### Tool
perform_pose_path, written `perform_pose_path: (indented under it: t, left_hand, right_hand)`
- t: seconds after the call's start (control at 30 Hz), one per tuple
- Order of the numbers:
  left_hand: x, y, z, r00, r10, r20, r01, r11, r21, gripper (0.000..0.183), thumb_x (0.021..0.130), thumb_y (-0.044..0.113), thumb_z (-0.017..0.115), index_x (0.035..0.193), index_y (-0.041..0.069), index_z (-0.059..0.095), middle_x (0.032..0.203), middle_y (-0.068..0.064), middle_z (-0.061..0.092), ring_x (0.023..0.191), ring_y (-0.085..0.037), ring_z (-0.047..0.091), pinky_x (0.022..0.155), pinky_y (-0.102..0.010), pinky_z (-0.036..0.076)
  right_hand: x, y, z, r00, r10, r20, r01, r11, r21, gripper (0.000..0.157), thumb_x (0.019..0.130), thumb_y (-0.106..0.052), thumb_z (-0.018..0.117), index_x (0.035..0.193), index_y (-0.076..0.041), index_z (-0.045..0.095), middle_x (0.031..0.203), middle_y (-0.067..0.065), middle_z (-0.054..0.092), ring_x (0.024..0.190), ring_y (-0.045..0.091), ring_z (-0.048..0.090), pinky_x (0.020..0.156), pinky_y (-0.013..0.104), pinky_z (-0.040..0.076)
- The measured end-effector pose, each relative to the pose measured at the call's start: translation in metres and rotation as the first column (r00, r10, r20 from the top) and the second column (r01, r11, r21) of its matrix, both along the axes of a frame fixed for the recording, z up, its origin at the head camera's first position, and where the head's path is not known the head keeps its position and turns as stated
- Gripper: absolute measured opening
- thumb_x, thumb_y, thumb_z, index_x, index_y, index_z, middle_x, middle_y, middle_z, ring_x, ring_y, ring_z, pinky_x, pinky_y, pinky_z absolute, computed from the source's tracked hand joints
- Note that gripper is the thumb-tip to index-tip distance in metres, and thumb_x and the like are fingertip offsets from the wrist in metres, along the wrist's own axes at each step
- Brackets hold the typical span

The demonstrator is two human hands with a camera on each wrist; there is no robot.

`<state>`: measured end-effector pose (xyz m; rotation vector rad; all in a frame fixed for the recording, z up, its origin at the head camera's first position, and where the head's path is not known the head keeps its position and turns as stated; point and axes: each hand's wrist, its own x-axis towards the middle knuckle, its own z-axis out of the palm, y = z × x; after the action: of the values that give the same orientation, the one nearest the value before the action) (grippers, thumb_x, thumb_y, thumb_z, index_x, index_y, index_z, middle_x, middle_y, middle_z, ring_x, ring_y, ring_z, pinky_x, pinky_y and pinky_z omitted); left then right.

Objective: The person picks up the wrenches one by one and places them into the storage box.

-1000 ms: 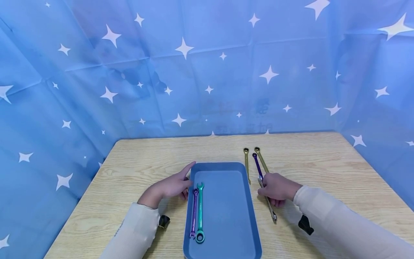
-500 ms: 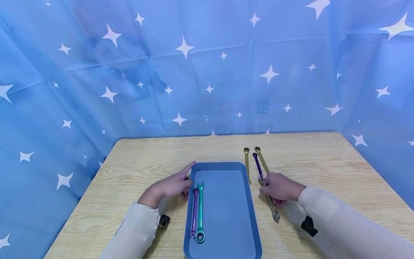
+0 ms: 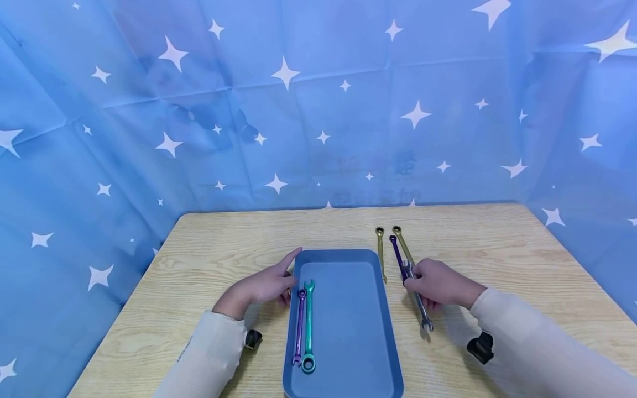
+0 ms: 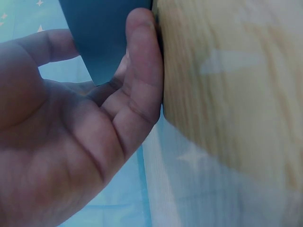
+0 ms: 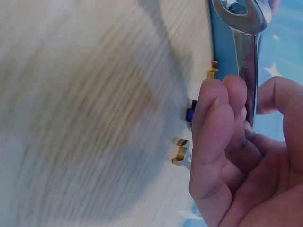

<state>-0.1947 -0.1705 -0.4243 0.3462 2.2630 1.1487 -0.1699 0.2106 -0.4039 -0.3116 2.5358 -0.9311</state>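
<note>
My left hand [image 3: 260, 284] holds the left side of the blue tray [image 3: 348, 315], index finger pointing along the rim near its far corner. In the left wrist view, the tray wall [image 4: 102, 38] sits between thumb and fingers. Inside the tray, a short purple wrench [image 3: 299, 329] and a longer green wrench [image 3: 308, 318] lie side by side at the left. Right of the tray, my right hand [image 3: 443, 283] grips a silver wrench [image 3: 424, 315] between thumb and fingers. Its open end [image 5: 244, 16] shows large in the right wrist view. Part of its shank is hidden by the hand.
On the wooden table [image 3: 502, 260], a dark purple wrench [image 3: 397, 254] and a gold wrench [image 3: 404, 244] lie just beyond my right hand. Another gold wrench [image 3: 380, 246] lies close to the tray's right edge. A blue star-patterned curtain [image 3: 318, 110] hangs behind the table.
My right hand has shifted slightly right and away from me with the silver wrench, which now looks raised off the table. The left hand and tray have stayed put.
</note>
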Motion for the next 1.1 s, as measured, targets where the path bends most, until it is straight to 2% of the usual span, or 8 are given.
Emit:
perform_pose_path:
  t: [0.23,0.4,0.63,0.83,1.1]
  left_hand:
    - [0.0,-0.001,-0.001,1.0,-0.003,-0.005,0.003,1.0,-0.006,0.075,0.102,0.018,0.041,0.162,0.035,0.0,0.079,-0.017,0.063,0.069,-0.025,0.066,0.068,-0.036,0.058]
    - [0.0,-0.001,-0.002,1.0,-0.007,-0.008,0.007,1.0,-0.007,0.075,0.102,0.018,0.041,0.162,0.034,0.0,0.079,-0.016,0.063,0.069,-0.025,0.066,0.068,-0.036,0.057]
    - [0.0,-0.001,-0.002,1.0,-0.007,-0.006,0.007,1.0,-0.001,0.075,0.101,0.018,0.041,0.162,0.033,0.0,0.078,-0.017,0.063,0.069,-0.025,0.066,0.068,-0.036,0.058]
    - [0.001,-0.001,0.0,1.0,-0.002,-0.004,0.002,1.0,-0.008,0.075,0.101,0.017,0.041,0.162,0.034,0.0,0.079,-0.017,0.063,0.069,-0.025,0.066,0.068,-0.036,0.058]
    - [0.001,-0.001,0.001,1.0,-0.003,-0.004,0.003,1.0,-0.002,0.076,0.1,0.016,0.041,0.162,0.034,0.0,0.079,-0.017,0.062,0.07,-0.025,0.066,0.068,-0.036,0.057]
  right_hand:
    - [0.001,0.003,0.001,1.0,-0.015,0.001,0.015,0.999,-0.039,0.038,0.099,-0.017,0.054,0.062,-0.013,0.044,0.052,0.003,0.055,0.047,0.02,0.058,0.048,0.036,0.052]
    - [0.004,0.001,0.002,1.0,-0.025,0.014,0.026,0.997,-0.071,0.038,0.099,-0.016,0.053,0.063,-0.013,0.042,0.051,0.002,0.052,0.046,0.017,0.054,0.046,0.034,0.049]
    - [0.006,-0.003,0.004,1.0,-0.016,-0.002,0.016,0.995,-0.097,0.036,0.099,-0.015,0.05,0.064,-0.009,0.048,0.051,0.001,0.053,0.045,0.016,0.054,0.045,0.033,0.049]
    - [0.008,-0.006,0.005,1.0,-0.001,-0.02,-0.002,0.993,-0.114,0.033,0.1,-0.015,0.049,0.068,-0.007,0.049,0.052,0.003,0.056,0.046,0.02,0.058,0.046,0.034,0.051]
    - [0.013,-0.013,0.012,1.0,-0.01,-0.022,0.007,0.989,-0.146,0.034,0.1,-0.017,0.049,0.068,-0.01,0.043,0.052,0.006,0.058,0.048,0.03,0.063,0.047,0.039,0.055]
